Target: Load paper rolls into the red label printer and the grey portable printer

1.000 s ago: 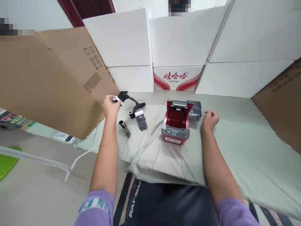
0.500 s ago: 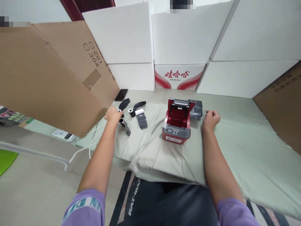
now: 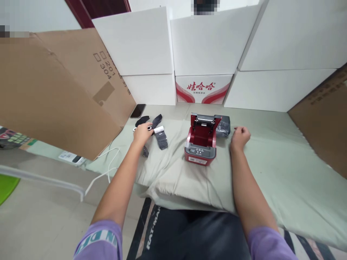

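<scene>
My left hand [image 3: 143, 134] has its fingers closed around a small paper roll [image 3: 149, 128] with a dark strip [image 3: 157, 120] trailing from it. Beside it lies another roll, white with a dark printed tail [image 3: 162, 140]. Under and around my left hand, more rolls are mostly hidden; one dark tail [image 3: 145, 151] shows below the wrist and another dark strip [image 3: 142, 121] behind the fingers. My right hand [image 3: 240, 137] rests on the cloth as a loose fist, nothing visible in it. To its left stands a red and grey receipt printer [image 3: 200, 153], lid raised, its paper bay bare.
A dark plastic-wrapped package [image 3: 223, 127] sits behind the printer. A phone [image 3: 138, 111] lies at the back left. White boxes [image 3: 200, 47] wall off the back; cardboard panels [image 3: 62, 94] stand at both sides. A white cable [image 3: 110, 168] hangs over the left edge.
My left hand put one roll down among the others at the left, then moved right onto the neighbouring roll, whose dark strip has swung upward. My right hand has stayed still.
</scene>
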A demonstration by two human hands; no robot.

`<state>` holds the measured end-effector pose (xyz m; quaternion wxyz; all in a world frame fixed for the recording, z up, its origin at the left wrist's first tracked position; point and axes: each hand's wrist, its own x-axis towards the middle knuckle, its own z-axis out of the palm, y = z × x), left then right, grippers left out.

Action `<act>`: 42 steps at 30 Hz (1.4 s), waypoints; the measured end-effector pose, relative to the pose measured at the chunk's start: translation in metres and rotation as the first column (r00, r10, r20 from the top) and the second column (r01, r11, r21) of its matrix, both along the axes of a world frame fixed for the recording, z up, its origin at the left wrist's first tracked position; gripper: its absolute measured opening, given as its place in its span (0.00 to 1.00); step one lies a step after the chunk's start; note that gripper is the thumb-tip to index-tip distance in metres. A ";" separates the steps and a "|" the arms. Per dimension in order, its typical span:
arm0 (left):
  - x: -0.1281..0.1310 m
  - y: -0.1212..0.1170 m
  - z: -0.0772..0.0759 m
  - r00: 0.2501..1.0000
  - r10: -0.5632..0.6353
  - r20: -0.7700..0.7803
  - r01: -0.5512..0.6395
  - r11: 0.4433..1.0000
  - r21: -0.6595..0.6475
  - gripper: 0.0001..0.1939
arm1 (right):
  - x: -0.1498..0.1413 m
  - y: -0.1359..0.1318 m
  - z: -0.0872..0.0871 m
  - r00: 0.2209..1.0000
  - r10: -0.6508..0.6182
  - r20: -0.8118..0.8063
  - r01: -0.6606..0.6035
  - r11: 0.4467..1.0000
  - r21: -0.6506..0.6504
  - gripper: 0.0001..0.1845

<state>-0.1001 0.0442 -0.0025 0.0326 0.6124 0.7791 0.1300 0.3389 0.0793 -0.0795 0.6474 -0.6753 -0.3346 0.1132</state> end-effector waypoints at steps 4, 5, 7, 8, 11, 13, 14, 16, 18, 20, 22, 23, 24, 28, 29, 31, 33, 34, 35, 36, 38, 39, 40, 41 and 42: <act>0.004 -0.003 0.002 0.999 0.032 0.000 -0.032 0.994 0.102 0.21 | -0.002 -0.002 0.002 1.000 0.002 -0.014 -0.002 1.000 -0.004 0.09; 0.007 -0.005 0.004 0.999 0.033 -0.018 -0.030 0.988 0.150 0.19 | -0.002 -0.002 0.002 1.000 0.001 -0.016 -0.002 1.000 -0.007 0.09; 0.018 -0.008 0.009 0.997 0.002 -0.072 0.017 0.963 0.268 0.16 | -0.001 -0.002 0.002 1.000 0.002 -0.015 -0.002 1.000 -0.012 0.09; 0.025 -0.011 0.011 0.995 -0.026 -0.098 0.057 0.943 0.328 0.16 | -0.001 -0.002 0.002 1.000 0.004 -0.012 -0.004 1.000 -0.012 0.09; 0.053 -0.018 0.017 0.983 -0.151 -0.107 0.185 0.845 0.501 0.15 | 0.000 0.000 0.000 1.000 0.003 -0.008 -0.003 1.000 -0.007 0.09; 0.073 -0.024 0.019 0.962 -0.267 -0.051 0.238 0.735 0.635 0.16 | 0.001 0.000 -0.002 1.000 0.008 -0.015 -0.008 1.000 -0.005 0.09; 0.082 -0.027 0.021 0.943 -0.331 -0.018 0.249 0.673 0.697 0.16 | 0.001 0.001 -0.003 1.000 0.009 -0.017 -0.009 1.000 -0.006 0.09; 0.099 -0.034 0.025 0.886 -0.461 0.050 0.248 0.561 0.790 0.16 | 0.001 0.001 -0.003 1.000 0.008 -0.014 -0.008 1.000 -0.010 0.09; 0.113 -0.041 0.029 0.804 -0.583 0.119 0.229 0.488 0.842 0.15 | 0.001 0.001 -0.003 1.000 0.005 -0.007 -0.006 1.000 -0.013 0.09; 0.125 -0.047 0.033 0.696 -0.688 0.205 0.194 0.455 0.869 0.14 | 0.001 0.001 -0.002 1.000 0.008 -0.004 -0.008 1.000 -0.012 0.09; 0.135 -0.050 0.035 0.556 -0.772 0.308 0.150 0.458 0.876 0.14 | 0.000 0.000 -0.001 1.000 0.009 -0.009 -0.009 1.000 -0.013 0.09; 0.138 -0.050 0.036 0.479 -0.802 0.357 0.130 0.467 0.875 0.15 | 0.000 -0.001 -0.001 1.000 0.007 -0.013 -0.007 1.000 -0.015 0.09; 0.141 -0.051 0.035 0.405 -0.823 0.399 0.117 0.479 0.870 0.15 | 0.000 -0.001 0.000 1.000 0.006 -0.015 -0.006 1.000 -0.017 0.09; 0.144 -0.049 0.034 0.280 -0.834 0.475 0.125 0.522 0.844 0.14 | -0.001 -0.001 0.001 1.000 0.009 -0.029 -0.010 0.999 -0.034 0.10; 0.143 -0.048 0.034 0.301 -0.824 0.480 0.138 0.536 0.833 0.15 | -0.001 -0.001 0.001 0.999 0.010 -0.032 -0.011 0.999 -0.039 0.10; 0.142 -0.046 0.034 0.351 -0.803 0.482 0.176 0.562 0.808 0.17 | -0.001 -0.001 0.002 0.999 0.011 -0.033 -0.012 0.999 -0.044 0.10; 0.142 -0.041 0.034 0.347 -0.796 0.497 0.208 0.582 0.786 0.22 | -0.002 -0.001 0.002 1.000 0.010 -0.029 -0.011 0.999 -0.046 0.10; 0.143 -0.039 0.033 0.317 -0.794 0.519 0.220 0.594 0.774 0.25 | -0.002 -0.001 0.002 1.000 0.009 -0.028 -0.010 0.999 -0.047 0.10; 0.144 -0.037 0.032 0.281 -0.785 0.552 0.224 0.613 0.757 0.28 | -0.002 -0.002 0.002 1.000 0.009 -0.028 -0.010 0.999 -0.048 0.10; 0.146 -0.035 0.030 0.248 -0.766 0.593 0.224 0.641 0.735 0.31 | -0.002 -0.002 0.002 1.000 0.009 -0.030 -0.010 0.999 -0.049 0.10; 0.150 -0.034 0.028 0.211 -0.702 0.681 0.230 0.712 0.663 0.36 | -0.002 -0.002 0.002 0.999 0.008 -0.034 -0.010 0.999 -0.051 0.10; 0.151 -0.034 0.027 0.210 -0.664 0.718 0.240 0.747 0.620 0.37 | -0.002 -0.002 0.002 0.999 0.007 -0.036 -0.009 0.999 -0.053 0.10; 0.153 -0.036 0.026 0.218 -0.630 0.745 0.252 0.774 0.581 0.36 | -0.002 -0.002 0.003 0.999 0.007 -0.037 -0.009 0.998 -0.054 0.10; 0.153 -0.038 0.026 0.231 -0.605 0.762 0.269 0.792 0.548 0.34 | -0.002 -0.002 0.003 0.999 0.007 -0.036 -0.009 0.998 -0.057 0.10; 0.154 -0.041 0.026 0.243 -0.590 0.770 0.288 0.802 0.523 0.32 | -0.002 -0.002 0.003 0.999 0.007 -0.035 -0.009 0.998 -0.058 0.10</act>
